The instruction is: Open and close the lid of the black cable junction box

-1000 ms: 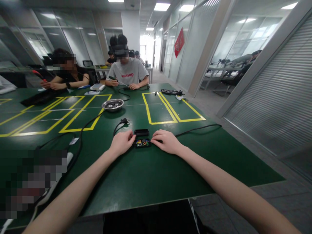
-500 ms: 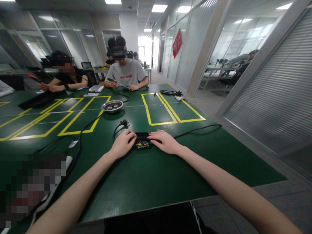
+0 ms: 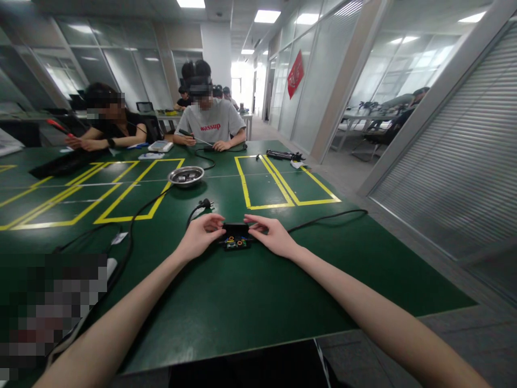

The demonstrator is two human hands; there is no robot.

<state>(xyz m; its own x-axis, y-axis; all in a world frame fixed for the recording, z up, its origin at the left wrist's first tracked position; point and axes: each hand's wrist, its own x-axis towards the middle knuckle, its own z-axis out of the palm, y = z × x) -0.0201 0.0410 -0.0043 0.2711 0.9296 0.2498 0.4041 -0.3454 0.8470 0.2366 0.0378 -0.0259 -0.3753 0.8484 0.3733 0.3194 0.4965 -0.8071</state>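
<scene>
A small black box (image 3: 236,236) with its case open lies on the green table (image 3: 250,291), showing coloured parts inside; a black lid piece sits tilted over its far half. My left hand (image 3: 201,235) pinches the lid's left end with thumb and fingers. My right hand (image 3: 270,235) pinches its right end. A black cable (image 3: 327,217) leaves the box to the right. Another cable with a plug (image 3: 205,203) lies just beyond my left hand.
A metal bowl (image 3: 186,175) with small parts stands further back among yellow tape rectangles (image 3: 283,186). Two people sit at the far side, one holding a tool with a cord. Black cables (image 3: 129,237) and a white power strip lie at the left. The table's edge runs close on the right.
The black lid piece lay apart behind the open box; both my hands have taken it by its ends and brought it over the box.
</scene>
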